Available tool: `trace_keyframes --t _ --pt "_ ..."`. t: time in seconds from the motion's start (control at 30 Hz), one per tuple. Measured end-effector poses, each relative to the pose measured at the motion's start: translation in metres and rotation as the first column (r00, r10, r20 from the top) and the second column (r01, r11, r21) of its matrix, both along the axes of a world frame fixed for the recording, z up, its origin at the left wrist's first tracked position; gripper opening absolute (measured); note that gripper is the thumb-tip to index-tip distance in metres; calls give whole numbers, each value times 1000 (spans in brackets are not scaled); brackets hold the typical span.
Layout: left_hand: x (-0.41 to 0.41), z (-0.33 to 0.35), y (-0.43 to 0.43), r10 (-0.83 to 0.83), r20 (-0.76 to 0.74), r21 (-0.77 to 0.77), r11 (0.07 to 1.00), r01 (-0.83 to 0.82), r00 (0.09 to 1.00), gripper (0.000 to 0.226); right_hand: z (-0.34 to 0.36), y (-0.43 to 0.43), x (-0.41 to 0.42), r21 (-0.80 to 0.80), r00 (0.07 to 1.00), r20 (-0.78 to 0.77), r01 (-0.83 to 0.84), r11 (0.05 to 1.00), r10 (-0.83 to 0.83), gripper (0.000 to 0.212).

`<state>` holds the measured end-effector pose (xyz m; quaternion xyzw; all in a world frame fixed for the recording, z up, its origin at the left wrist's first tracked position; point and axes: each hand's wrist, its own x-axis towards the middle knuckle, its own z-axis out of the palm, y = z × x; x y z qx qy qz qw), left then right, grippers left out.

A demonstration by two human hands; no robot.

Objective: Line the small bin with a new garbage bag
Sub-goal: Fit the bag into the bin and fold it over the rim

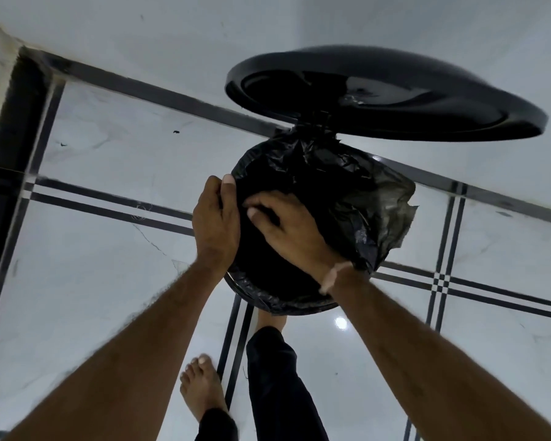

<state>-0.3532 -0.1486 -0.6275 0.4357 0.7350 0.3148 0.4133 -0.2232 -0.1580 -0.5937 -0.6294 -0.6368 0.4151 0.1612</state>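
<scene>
At 9 o'clock on small bin [232, 280], clamping garbage bag [372, 202] with left hand [215, 224], pinching with right hand [291, 230]; roughly halfway, gotta fold down 3 o'clock.

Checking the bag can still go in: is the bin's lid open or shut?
Open. The lid stands raised on its hinge behind the garbage bag, its underside facing the camera.

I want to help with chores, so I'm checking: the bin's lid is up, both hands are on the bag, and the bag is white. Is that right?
Not quite. The head view shows the garbage bag is black, not white. The rest holds: the lid of the bin is up, and the left hand and right hand are on the bag.
</scene>
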Motion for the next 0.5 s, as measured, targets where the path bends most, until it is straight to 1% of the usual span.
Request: trace_keyframes --t 0.07,0.1,0.17,0.2,0.23,0.27,0.3,0.33,0.37,0.43,0.47,0.5 --pt "0 0 0 -4 -2 3 1000 4 1000 42 -18 36 -4 -22 991 126 37 999 -34 28" --pt "-1 -1 0 -8 -4 9 1000 8 1000 42 -28 52 -3 -67 980 190 64 996 -50 32" --pt "-1 -3 -1 -13 0 16 1000 13 1000 43 -49 72 4 -217 955 295 57 974 10 34" --pt "0 -3 -2 -16 -2 21 1000 16 1000 43 -57 76 11 -295 948 314 56 954 41 35" --pt "-1 -3 -2 -19 -9 28 999 19 1000 42 -64 77 18 -349 947 319 80 934 38 36" --pt "-1 -3 -2 -20 -13 34 999 21 1000 41 -64 76 24 -367 945 326 111 924 16 37" --pt "-2 -3 -2 -20 -13 36 999 20 1000 41 -60 72 29 -337 944 331 122 934 -4 37" --pt "-1 -2 -2 -17 -8 35 999 18 1000 41 -49 67 31 -245 943 331 107 964 -20 35" --pt "-1 -2 -2 -15 -5 32 999 15 1000 41 -36 57 30 -109 943 330 86 990 -45 34" --pt "-1 0 -2 -16 -5 24 1000 16 1000 42 -6 30 31 135 940 315 89 987 -128 32" --pt "-1 1 -2 -17 -9 22 1000 17 1000 42 6 15 32 186 944 272 140 973 -187 31" --pt "0 2 -2 -16 -12 23 1000 16 1000 42 11 4 38 190 942 216 218 957 -257 31"
